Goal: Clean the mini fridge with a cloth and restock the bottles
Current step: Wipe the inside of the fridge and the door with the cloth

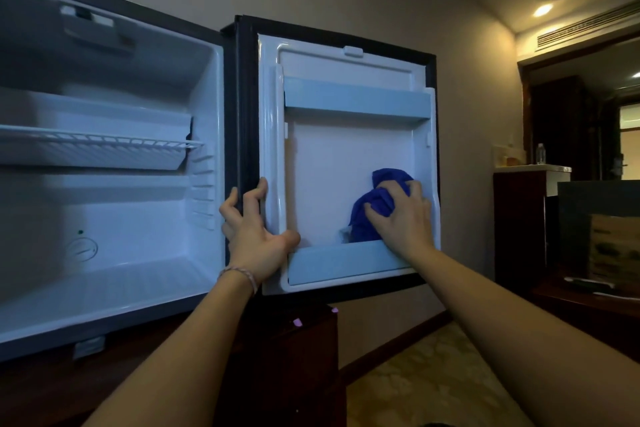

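Mini fridge [114, 184] stands open at left w/ a wire shelf [97, 144] across its cavity, and its door [346, 156] is swung fully out to the right, inner face toward the camera, long axis upright. Left hand [254, 232] grips the door's hinge-side edge, fingers curled round it; right hand [403, 215] clutches a bunched blue cloth [375, 204] pressed on the door's inner panel near its lower right corner, just above the bottom door rack [332, 262]. Further right: beige wall, dark wood cabinet [519, 218] w/ a water bottle [541, 153] on top, patterned carpet [426, 378] below.

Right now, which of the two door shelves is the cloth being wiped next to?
The lower door shelf. The right hand presses the blue cloth against the door panel just above it; the upper door shelf sits well above the cloth, untouched.
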Available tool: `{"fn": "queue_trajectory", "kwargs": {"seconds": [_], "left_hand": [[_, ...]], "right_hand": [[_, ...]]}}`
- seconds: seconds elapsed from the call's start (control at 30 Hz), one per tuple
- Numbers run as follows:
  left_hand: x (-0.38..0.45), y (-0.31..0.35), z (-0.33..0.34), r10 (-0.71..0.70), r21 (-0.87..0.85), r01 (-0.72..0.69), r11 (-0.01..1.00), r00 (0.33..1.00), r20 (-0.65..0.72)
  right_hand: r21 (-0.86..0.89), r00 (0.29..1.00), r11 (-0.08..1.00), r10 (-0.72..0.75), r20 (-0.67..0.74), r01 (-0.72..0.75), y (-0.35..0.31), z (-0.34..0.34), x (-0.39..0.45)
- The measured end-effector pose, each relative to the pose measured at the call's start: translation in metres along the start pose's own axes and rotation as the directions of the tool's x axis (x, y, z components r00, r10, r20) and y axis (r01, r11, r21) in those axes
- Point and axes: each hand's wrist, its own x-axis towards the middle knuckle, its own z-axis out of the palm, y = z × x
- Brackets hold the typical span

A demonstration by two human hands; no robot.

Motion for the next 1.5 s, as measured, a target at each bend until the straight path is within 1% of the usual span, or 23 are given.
{"fn": "queue_trajectory", "kwargs": {"seconds": [0.07,0.17,0.23,0.33,0.4,0.43,0.47,0.57,0.6,0.7,0.73,0.8,0.97,1.03,1.13,1.2,1.33,1.43,1.5], "left_hand": [[-0.001,0.0,0.0,0.0,0.0,0.0,1.0,1.0,0.0],[-0.001,0.0,0.0,-0.007,-0.009,0.007,1.0,1.0,0.003],[-0.001,-0.001,0.0,-0.013,-0.018,0.014,1.0,1.0,0.012],[0.001,0.0,-0.002,-0.005,-0.034,0.006,0.999,1.0,0.026],[0.002,0.001,-0.004,0.001,-0.044,0.0,0.999,1.0,0.025],[0.002,0.001,-0.005,0.002,-0.039,-0.001,0.999,1.0,0.024],[0.001,0.001,-0.004,0.002,-0.033,-0.001,0.999,1.0,0.021],[-0.004,-0.001,-0.003,-0.001,-0.028,0.002,1.0,1.0,0.023],[-0.005,-0.002,-0.002,-0.005,-0.027,0.005,1.0,1.0,0.021],[-0.004,-0.004,-0.002,0.011,-0.043,-0.011,0.999,1.0,0.008],[-0.002,-0.003,-0.002,0.012,-0.042,-0.012,0.999,1.0,0.007],[-0.001,-0.003,-0.002,0.019,-0.024,-0.019,1.0,1.0,0.003],[0.003,-0.001,-0.002,0.026,0.001,-0.026,1.0,1.0,-0.008],[0.003,-0.002,-0.002,0.021,-0.011,-0.021,1.0,1.0,0.0],[0.002,-0.002,-0.002,0.019,-0.024,-0.019,1.0,1.0,0.008],[0.001,-0.001,-0.002,0.02,-0.017,-0.02,1.0,1.0,0.002],[0.001,-0.002,-0.003,0.019,0.018,-0.019,1.0,1.0,0.014],[0.004,0.0,-0.007,-0.005,0.034,0.002,0.999,0.997,0.073],[0.007,0.0,-0.011,-0.038,0.087,0.027,0.996,0.992,0.12]], "right_hand": [[0.027,0.999,0.999,-0.032,-0.008,0.032,-0.018,0.011,-0.008],[0.022,0.984,0.984,-0.179,0.014,0.179,-0.056,0.028,-0.018],[0.012,0.973,0.973,-0.229,0.021,0.229,-0.072,0.036,-0.022],[-0.036,0.964,0.964,-0.265,0.012,0.265,-0.07,0.034,-0.022],[-0.089,0.951,0.947,-0.305,0.05,0.309,-0.057,0.025,-0.015],[-0.114,0.951,0.945,-0.3,0.074,0.307,-0.046,0.019,-0.01],[-0.133,0.961,0.952,-0.264,0.085,0.274,-0.032,0.011,-0.005],[-0.112,0.998,0.991,-0.066,0.017,0.067,0.01,-0.012,0.004],[-0.106,1.0,0.994,-0.025,0.001,0.025,0.017,-0.014,0.005],[-0.118,1.0,0.993,0.011,-0.03,-0.014,0.007,-0.006,0.002],[-0.106,0.999,0.994,0.016,-0.037,-0.02,-0.001,-0.002,0.001],[-0.083,0.999,0.996,-0.024,-0.026,0.022,-0.019,0.008,-0.007],[-0.046,0.975,0.974,-0.221,0.03,0.222,-0.063,0.029,-0.02],[-0.052,0.964,0.963,-0.262,0.046,0.264,-0.062,0.029,-0.021],[-0.111,0.95,0.944,-0.303,0.079,0.311,-0.048,0.022,-0.017],[-0.131,0.958,0.951,-0.266,0.11,0.279,-0.035,0.015,-0.011],[-0.075,0.998,0.996,-0.05,0.046,0.054,-0.005,-0.001,-0.003],[-0.058,0.999,0.998,-0.034,0.015,0.035,-0.003,-0.006,0.001],[-0.054,0.999,0.997,-0.052,0.004,0.052,-0.005,-0.005,0.001]]}}
